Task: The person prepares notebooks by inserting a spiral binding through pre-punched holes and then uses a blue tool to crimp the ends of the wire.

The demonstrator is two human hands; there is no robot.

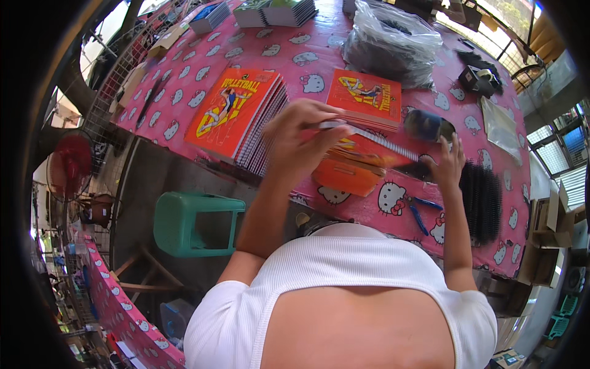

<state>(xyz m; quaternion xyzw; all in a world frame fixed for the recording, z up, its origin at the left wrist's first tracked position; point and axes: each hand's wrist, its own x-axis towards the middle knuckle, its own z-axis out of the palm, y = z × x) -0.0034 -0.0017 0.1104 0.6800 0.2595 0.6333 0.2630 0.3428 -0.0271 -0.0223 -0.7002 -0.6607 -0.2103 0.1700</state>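
Observation:
My left hand [301,138] pinches the upper left edge of an orange notebook [362,147], which is tilted and partly smeared by motion. A light spiral coil [390,145] runs along its far edge. At the coil's right end is my right hand [450,161], thumb and fingers apart; whether it touches the coil is unclear. Just beyond its fingertips lies a dark, shiny cylinder-like thing [424,126]. Under the held notebook, more orange covers [349,177] lie near the table's front edge. Blue-handled pliers [420,213] rest in front of my right hand.
A stack of spiral-bound orange notebooks [230,117] stands left, another orange stack [365,98] beyond my hands. Black coils [481,203] lie right. A clear plastic bag [393,46] of dark contents sits farther back. A green stool [196,222] stands by the pink table [270,50].

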